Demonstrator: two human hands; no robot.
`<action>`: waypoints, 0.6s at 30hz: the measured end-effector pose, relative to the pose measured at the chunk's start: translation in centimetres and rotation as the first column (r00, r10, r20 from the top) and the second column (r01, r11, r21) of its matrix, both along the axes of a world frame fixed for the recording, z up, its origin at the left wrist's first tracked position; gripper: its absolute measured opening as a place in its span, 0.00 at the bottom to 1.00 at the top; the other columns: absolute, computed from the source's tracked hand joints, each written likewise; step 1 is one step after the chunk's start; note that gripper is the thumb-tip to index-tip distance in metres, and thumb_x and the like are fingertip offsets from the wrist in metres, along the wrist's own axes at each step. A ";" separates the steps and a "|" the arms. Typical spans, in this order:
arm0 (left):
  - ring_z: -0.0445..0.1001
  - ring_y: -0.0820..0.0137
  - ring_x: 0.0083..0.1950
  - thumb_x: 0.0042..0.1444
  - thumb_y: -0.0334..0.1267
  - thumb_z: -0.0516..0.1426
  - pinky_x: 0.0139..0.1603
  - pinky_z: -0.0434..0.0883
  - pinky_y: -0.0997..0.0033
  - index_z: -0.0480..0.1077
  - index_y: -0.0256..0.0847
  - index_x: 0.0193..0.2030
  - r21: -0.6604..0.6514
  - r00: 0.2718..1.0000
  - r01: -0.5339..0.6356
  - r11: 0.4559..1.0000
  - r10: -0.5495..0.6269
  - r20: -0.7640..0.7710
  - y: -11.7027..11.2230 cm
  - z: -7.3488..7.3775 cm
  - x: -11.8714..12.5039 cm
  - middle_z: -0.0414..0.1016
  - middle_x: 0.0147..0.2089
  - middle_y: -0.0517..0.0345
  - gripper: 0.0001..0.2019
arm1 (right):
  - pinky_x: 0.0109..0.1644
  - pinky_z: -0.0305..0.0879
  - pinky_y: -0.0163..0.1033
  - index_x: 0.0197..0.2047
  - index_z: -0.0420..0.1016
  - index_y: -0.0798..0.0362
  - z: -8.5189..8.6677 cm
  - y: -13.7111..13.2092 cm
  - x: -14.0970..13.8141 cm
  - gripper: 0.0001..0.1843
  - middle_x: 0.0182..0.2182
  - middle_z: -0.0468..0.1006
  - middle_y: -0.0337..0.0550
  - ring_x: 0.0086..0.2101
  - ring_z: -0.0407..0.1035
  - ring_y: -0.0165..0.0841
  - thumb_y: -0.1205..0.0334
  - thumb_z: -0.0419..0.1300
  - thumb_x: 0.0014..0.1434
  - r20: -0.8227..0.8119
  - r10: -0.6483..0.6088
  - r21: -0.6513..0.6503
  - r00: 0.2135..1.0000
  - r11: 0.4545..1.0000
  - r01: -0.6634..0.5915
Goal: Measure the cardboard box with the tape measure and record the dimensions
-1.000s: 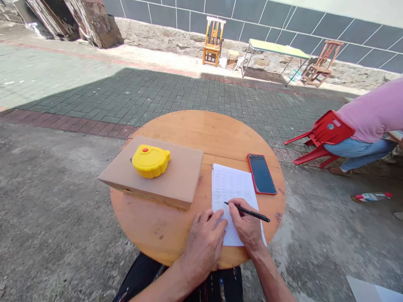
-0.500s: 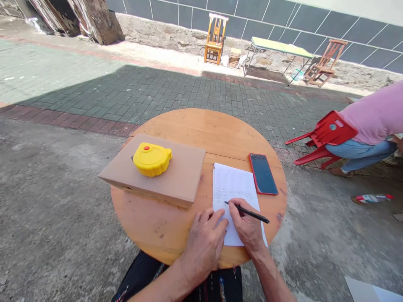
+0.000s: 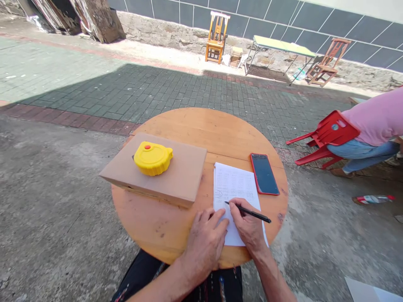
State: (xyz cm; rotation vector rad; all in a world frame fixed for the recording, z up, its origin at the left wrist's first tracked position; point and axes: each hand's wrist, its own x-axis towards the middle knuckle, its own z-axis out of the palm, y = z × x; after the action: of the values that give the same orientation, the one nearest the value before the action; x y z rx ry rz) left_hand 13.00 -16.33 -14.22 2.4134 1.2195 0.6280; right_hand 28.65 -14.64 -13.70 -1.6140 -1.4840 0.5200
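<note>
My right hand (image 3: pixel 248 228) grips a black pen (image 3: pixel 248 213) with its tip on a white sheet of paper (image 3: pixel 234 184) covered in small writing. Beside it, my left hand (image 3: pixel 204 243) lies flat with its fingers spread, pressing the paper's lower left corner. Both rest on a round wooden table (image 3: pixel 189 130). To the left of the paper lies a brown board (image 3: pixel 185 176) with a yellow tape measure (image 3: pixel 153 158) on top. A red-cased phone (image 3: pixel 264 173) lies face up just right of the paper.
A person in a pink top and jeans (image 3: pixel 374 126) sits on a red plastic chair (image 3: pixel 324 138) at the right. Wooden chairs (image 3: pixel 216 37) and a green folding table (image 3: pixel 280 46) stand by the far tiled wall. Litter (image 3: pixel 373 199) lies on the concrete ground.
Hands, pen and paper hold almost the same pose; only the view has shifted slightly.
</note>
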 end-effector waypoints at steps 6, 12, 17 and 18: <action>0.64 0.60 0.53 0.62 0.30 0.54 0.52 0.66 0.55 0.70 0.45 0.49 0.013 1.000 0.000 1.000 0.000 0.005 -0.1 -0.2 0.0 0.71 0.61 0.60 0.11 | 0.28 0.66 0.34 0.31 0.74 0.52 0.0 -0.2 0.1 0.09 0.23 0.76 0.37 0.23 0.69 0.30 0.61 0.56 0.61 -0.042 -0.024 -0.012 0.999 1.000 0.024; 0.64 0.59 0.54 0.62 0.30 0.55 0.52 0.66 0.55 0.71 0.45 0.49 0.028 1.000 -0.002 1.000 0.002 -0.011 0.0 -0.4 -0.1 0.68 0.64 0.60 0.11 | 0.23 0.61 0.34 0.33 0.73 0.52 -0.5 -0.4 0.4 0.10 0.22 0.73 0.36 0.20 0.63 0.29 0.57 0.56 0.62 -0.145 -0.102 -0.064 0.984 0.994 0.094; 0.65 0.59 0.53 0.61 0.29 0.55 0.51 0.66 0.55 0.71 0.45 0.48 0.027 1.000 0.004 1.000 -0.003 -0.018 0.0 -0.1 0.0 0.70 0.63 0.61 0.11 | 0.25 0.62 0.34 0.32 0.74 0.52 -0.5 -0.1 0.2 0.10 0.23 0.74 0.37 0.22 0.66 0.31 0.57 0.56 0.61 -0.114 -0.111 -0.057 0.987 0.993 0.105; 0.65 0.59 0.53 0.61 0.29 0.55 0.51 0.67 0.55 0.71 0.45 0.48 0.027 1.000 0.003 1.000 -0.003 -0.019 0.0 -0.1 0.0 0.70 0.63 0.61 0.11 | 0.25 0.62 0.35 0.31 0.74 0.52 -0.5 -0.1 0.1 0.10 0.23 0.74 0.38 0.23 0.67 0.31 0.58 0.56 0.61 -0.104 -0.108 -0.056 0.989 0.993 0.102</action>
State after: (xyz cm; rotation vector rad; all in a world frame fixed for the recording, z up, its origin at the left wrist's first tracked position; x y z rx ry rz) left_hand 12.96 -16.35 -14.29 2.4480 1.2225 0.6257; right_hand 28.78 -14.74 -14.17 -1.6673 -1.3083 0.5795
